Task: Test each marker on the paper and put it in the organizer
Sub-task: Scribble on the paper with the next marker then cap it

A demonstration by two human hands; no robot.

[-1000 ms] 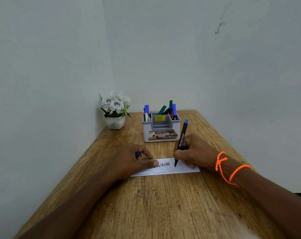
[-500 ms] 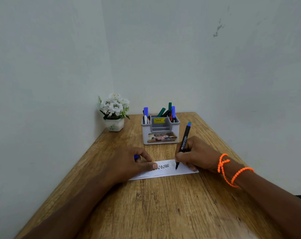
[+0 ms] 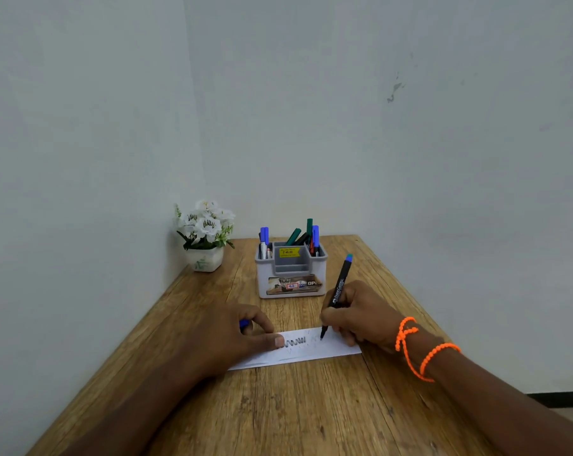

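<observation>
I see paper (image 3: 306, 351) mid-desk (image 3: 278, 416), bare wood nearer me, organizer (image 3: 291, 274) beyond. My right hand (image 3: 360, 315) fingers clamp marker (image 3: 339, 289), tip on paper. My left hand (image 3: 232, 337) fingers curl on blue cap (image 3: 244, 323), fingertip pinning paper.

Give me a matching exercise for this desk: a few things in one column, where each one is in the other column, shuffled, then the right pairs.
Things:
1. flower pot
2. organizer
3. paper
4. marker

Places:
A. gripped in the right hand
B. far left corner of the table
C. under the left hand's fingertip
D. middle of the table, beyond the paper

Pairs: 1-B, 2-D, 3-C, 4-A
</observation>
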